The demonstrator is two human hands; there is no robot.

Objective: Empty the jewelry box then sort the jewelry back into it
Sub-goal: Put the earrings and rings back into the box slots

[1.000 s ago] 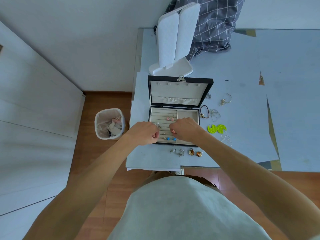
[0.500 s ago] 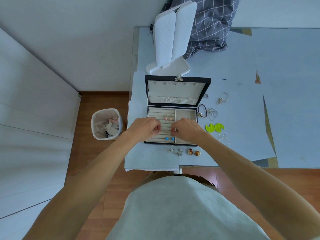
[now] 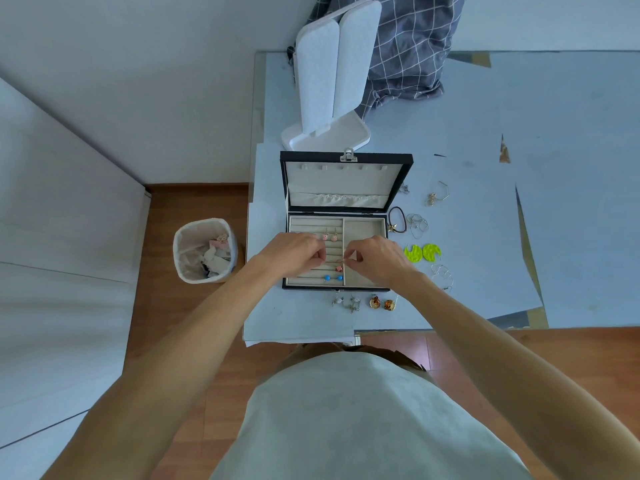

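Over the box's [image 3: 337, 252] ring rows, my left hand [image 3: 294, 252] and right hand [image 3: 375, 256] each pinch an end of one thin earring [image 3: 335, 260], lying crosswise between them.

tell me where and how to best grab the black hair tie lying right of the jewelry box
Probably best at the plain band of the black hair tie, on its far arc, coming straight down from above. It lies flat on the table as an open loop, so a fingertip can hook inside and pinch the band. The near end carries a small gold charm and lies close to thin wire earrings, so avoid that side.
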